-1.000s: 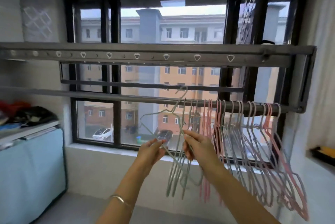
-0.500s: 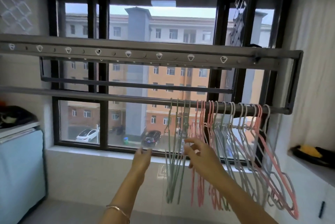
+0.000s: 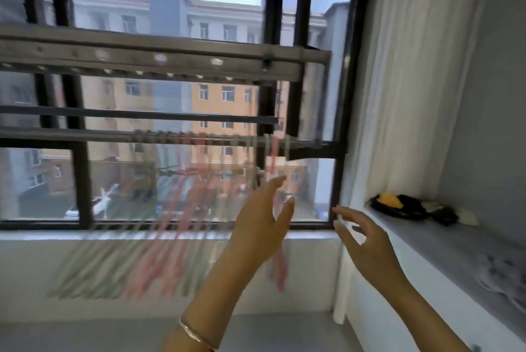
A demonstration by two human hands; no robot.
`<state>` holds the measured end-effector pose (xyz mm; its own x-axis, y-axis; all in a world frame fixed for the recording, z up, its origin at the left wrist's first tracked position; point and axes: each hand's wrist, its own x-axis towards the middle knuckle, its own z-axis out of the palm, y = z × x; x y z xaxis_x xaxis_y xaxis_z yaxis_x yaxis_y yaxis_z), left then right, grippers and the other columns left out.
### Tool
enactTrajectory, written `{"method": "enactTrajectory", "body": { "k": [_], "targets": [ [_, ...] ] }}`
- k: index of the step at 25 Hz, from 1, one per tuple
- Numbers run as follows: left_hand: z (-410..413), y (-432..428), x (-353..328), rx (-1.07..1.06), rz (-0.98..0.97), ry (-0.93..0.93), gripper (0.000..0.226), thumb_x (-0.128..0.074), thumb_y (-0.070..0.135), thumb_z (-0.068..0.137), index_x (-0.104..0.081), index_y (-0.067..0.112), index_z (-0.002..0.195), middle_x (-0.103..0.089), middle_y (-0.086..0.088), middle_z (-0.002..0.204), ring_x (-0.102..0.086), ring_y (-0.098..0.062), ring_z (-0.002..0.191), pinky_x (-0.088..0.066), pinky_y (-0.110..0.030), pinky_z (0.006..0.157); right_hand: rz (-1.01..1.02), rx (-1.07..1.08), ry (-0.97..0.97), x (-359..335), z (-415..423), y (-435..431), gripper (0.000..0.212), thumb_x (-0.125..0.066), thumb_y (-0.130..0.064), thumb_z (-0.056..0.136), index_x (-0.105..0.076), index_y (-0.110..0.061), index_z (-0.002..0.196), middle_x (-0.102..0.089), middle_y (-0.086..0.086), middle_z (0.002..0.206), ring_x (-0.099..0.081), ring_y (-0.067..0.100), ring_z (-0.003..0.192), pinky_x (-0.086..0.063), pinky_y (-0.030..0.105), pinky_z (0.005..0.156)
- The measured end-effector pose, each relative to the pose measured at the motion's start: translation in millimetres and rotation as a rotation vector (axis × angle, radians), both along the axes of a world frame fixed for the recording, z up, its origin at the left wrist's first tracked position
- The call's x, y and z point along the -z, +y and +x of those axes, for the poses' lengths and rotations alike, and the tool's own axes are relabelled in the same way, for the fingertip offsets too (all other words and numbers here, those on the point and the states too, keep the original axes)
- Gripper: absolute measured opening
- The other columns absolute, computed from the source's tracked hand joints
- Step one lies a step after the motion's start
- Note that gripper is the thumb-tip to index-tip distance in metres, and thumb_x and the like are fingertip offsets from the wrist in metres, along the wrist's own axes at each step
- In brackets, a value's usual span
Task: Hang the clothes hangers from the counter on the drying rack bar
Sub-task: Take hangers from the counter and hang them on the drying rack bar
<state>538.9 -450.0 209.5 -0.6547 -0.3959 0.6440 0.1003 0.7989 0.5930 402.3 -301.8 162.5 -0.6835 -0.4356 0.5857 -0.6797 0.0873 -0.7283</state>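
Observation:
A row of several thin hangers [image 3: 170, 209], green, pink and grey, hangs from the lower drying rack bar [image 3: 85, 135] in front of the window; motion blur smears them. My left hand [image 3: 262, 226] is raised in front of the right end of the row, fingers straight and spread, holding nothing. To its right my right hand [image 3: 361, 235] hovers with relaxed, slightly bent fingers, also empty, close to the white counter [image 3: 432, 252] along the right wall.
A wide upper rack beam [image 3: 159, 58] with holes runs above the bar. On the counter lie a dark bundle with something yellow [image 3: 398, 205] at the far end and a grey patterned cloth [image 3: 503, 277] nearer me. A white curtain [image 3: 398, 95] hangs at the right.
Both hands have let go of the green hangers, which now hang on the bar. The view and both hands have swung right toward the counter.

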Motion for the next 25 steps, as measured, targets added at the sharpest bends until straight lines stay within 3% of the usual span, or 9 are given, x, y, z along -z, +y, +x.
{"method": "enactTrajectory", "body": {
  "k": [3, 9, 14, 17, 19, 21, 25],
  "targets": [
    [-74.4, 67.3, 25.1, 0.074, -0.009, -0.087, 0.049, -0.045, 0.038, 0.096, -0.032, 0.031, 0.142, -0.039, 0.008, 0.145, -0.037, -0.010, 0.132, -0.030, -0.020, 0.102, 0.061, 0.149, -0.013, 15.9, -55.4, 86.5, 0.026, -0.059, -0.028, 0.088, -0.058, -0.034, 0.114, -0.055, -0.017, 0.121, -0.049, -0.002, 0.110, -0.038, 0.021, 0.099],
    [-224.9, 195.0, 83.3, 0.307, -0.077, -0.341, 0.056, -0.036, 0.047, 0.097, -0.026, 0.024, 0.147, -0.031, 0.007, 0.151, -0.031, -0.014, 0.136, -0.027, -0.028, 0.109, 0.172, 0.461, -0.119, 64.6, -154.9, 249.4, 0.040, -0.059, -0.038, 0.085, -0.055, -0.026, 0.123, -0.045, -0.010, 0.136, -0.043, 0.011, 0.126, -0.038, 0.035, 0.105],
    [-342.5, 273.1, 131.9, 0.556, -0.137, -0.525, 0.062, -0.031, 0.051, 0.097, -0.018, 0.022, 0.149, -0.026, 0.004, 0.154, -0.027, -0.018, 0.139, -0.027, -0.032, 0.110, 0.264, 0.707, -0.144, 109.0, -221.4, 335.9, 0.045, -0.063, -0.028, 0.086, -0.053, -0.013, 0.127, -0.045, 0.001, 0.139, -0.038, 0.017, 0.132, -0.031, 0.025, 0.104],
    [-414.3, 310.0, 161.2, 0.711, -0.171, -0.627, 0.063, -0.031, 0.053, 0.096, -0.013, 0.025, 0.150, -0.021, 0.004, 0.156, -0.024, -0.020, 0.141, -0.027, -0.035, 0.111, 0.301, 0.784, -0.181, 138.8, -263.3, 368.7, 0.046, -0.060, -0.034, 0.087, -0.051, -0.019, 0.130, -0.039, -0.005, 0.146, -0.034, 0.012, 0.135, -0.030, 0.028, 0.108],
    [-461.5, 331.6, 182.0, 0.805, -0.222, -0.691, 0.063, -0.031, 0.053, 0.096, -0.012, 0.026, 0.150, -0.019, 0.003, 0.156, -0.024, -0.022, 0.140, -0.028, -0.036, 0.110, 0.284, 0.869, -0.257, 158.8, -291.6, 383.3, 0.040, -0.060, -0.032, 0.086, -0.053, -0.022, 0.124, -0.047, -0.010, 0.136, -0.041, 0.006, 0.126, -0.035, 0.023, 0.101],
    [-502.6, 351.4, 206.2, 0.884, -0.287, -0.771, 0.063, -0.031, 0.051, 0.097, -0.010, 0.025, 0.150, -0.019, 0.002, 0.157, -0.024, -0.024, 0.140, -0.028, -0.036, 0.110, 0.251, 0.994, -0.367, 176.2, -311.1, 391.3, 0.023, -0.062, -0.022, 0.085, -0.055, -0.021, 0.107, -0.053, -0.007, 0.112, -0.050, 0.009, 0.106, -0.036, 0.019, 0.084],
    [-561.5, 390.5, 255.2, 0.959, -0.468, -0.855, 0.064, -0.031, 0.050, 0.097, -0.009, 0.024, 0.150, -0.015, -0.002, 0.158, -0.017, -0.027, 0.143, -0.020, -0.042, 0.115, 0.265, 1.178, -0.609, 221.3, -339.6, 408.3, 0.019, -0.062, -0.025, 0.082, -0.055, -0.014, 0.096, -0.055, 0.001, 0.091, -0.051, 0.014, 0.082, -0.037, 0.026, 0.069]
  ]
}}
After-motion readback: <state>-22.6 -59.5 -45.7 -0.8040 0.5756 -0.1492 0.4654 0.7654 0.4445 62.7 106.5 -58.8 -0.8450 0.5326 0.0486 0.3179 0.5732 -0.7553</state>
